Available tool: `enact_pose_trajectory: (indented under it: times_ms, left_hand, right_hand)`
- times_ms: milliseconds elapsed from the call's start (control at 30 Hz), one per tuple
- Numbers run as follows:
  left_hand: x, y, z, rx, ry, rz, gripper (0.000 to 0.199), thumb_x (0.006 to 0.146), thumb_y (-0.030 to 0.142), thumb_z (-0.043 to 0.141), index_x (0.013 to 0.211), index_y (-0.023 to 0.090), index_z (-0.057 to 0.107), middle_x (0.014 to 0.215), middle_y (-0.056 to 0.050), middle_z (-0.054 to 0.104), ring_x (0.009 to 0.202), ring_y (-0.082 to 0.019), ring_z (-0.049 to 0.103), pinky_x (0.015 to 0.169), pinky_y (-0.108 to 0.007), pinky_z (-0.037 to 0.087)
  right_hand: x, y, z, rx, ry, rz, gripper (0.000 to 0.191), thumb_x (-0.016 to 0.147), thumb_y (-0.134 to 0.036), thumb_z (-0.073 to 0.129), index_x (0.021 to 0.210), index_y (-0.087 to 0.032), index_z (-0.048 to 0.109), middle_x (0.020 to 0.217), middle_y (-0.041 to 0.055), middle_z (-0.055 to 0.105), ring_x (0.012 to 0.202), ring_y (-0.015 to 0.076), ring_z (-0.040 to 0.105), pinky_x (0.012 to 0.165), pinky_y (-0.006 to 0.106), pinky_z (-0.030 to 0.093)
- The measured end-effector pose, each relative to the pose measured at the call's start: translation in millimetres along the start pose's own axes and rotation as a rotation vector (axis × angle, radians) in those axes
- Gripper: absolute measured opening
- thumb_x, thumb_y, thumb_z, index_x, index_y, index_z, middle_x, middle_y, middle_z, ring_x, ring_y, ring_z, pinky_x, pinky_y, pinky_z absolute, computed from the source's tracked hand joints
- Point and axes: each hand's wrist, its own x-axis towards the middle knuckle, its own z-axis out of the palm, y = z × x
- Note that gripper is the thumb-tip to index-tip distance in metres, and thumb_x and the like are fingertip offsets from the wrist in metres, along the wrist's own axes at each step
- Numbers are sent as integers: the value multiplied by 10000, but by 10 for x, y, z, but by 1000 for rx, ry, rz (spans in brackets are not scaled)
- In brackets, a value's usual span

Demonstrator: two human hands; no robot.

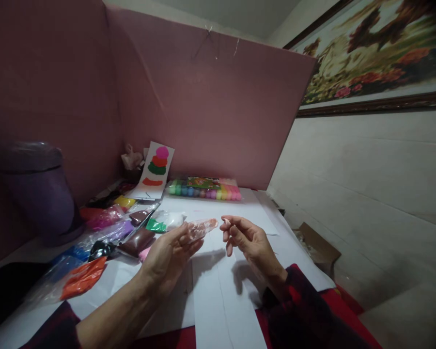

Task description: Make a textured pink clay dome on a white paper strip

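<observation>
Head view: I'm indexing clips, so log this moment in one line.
left hand: holding clear plastic bag; right hand: seems to pinch small pale bit; hands: apart above white paper; orange packet: farther left

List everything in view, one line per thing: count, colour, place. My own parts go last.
Clear packet: one, transparent with orange-pink traces, in the left hand
Filled packets: several, overlapping; orange, pink, purple, brown, black, green, white and others; left
Multicoloured pack: one, back centre
Card: one, white with magenta, orange and green shapes, left of the pack
Crumpled bag: one, pale, behind the card
Bin: one, purple, far left
Paper: several sheets, white, beneath the hands
Cloth: red, front edge
Panels: two, pink, back and left
Framed picture: one, multicoloured, upper right
Wall: white, right
Box: one, brown, lower right
Sleeves: two, dark and red, bottom
Hands: left, centre; right hand, beside it
</observation>
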Motion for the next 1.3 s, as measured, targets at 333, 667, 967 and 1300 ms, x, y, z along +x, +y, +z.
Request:
enact_pose_trajectory:
  times_ms: [333, 667, 967, 1300]
  left_hand:
    - [-24, -2, 37, -69, -119, -51, 305, 832, 200, 525, 1062, 74, 682, 1197, -150, 654, 1206, -261, 536, 1054, -359, 400]
    - [-51, -66, 67, 124, -161, 11, 364, 673, 22, 584, 1009, 101, 700, 1174, -148, 664, 1181, -298, 547, 1018, -406, 407]
    - [-37, -87, 17, 86, -165, 12, 440, 673, -60, 536, 1066, 90, 664, 1236, -144, 633, 1194, -276, 543, 999, -389, 438]
    - [-18, -83, 15, 96, -119, 15, 510, 594, -111, 496, 1040, 82, 653, 1203, -150, 651, 1178, -263, 559, 991, -390, 455]
  right_hand:
    - [-84, -1, 38, -166, 65, -169, 173, 843, -338, 627, 942, -197, 624, 649, -26, 597, 420, 70, 491, 396, 209, 429]
    - [-174, 40, 47, -417, -32, -256, 90, 889, -250, 573, 928, -201, 637, 601, -26, 576, 476, 98, 534, 459, 227, 465]
    - [-169, 36, 53, -384, -55, -395, 205, 864, -167, 590, 1034, -244, 674, 786, 8, 569, 546, 86, 513, 452, 215, 471]
    - [-87, -33, 60, -72, -53, -188, 92, 796, -147, 643, 860, -198, 685, 839, 14, 657, 606, 105, 633, 603, 266, 550]
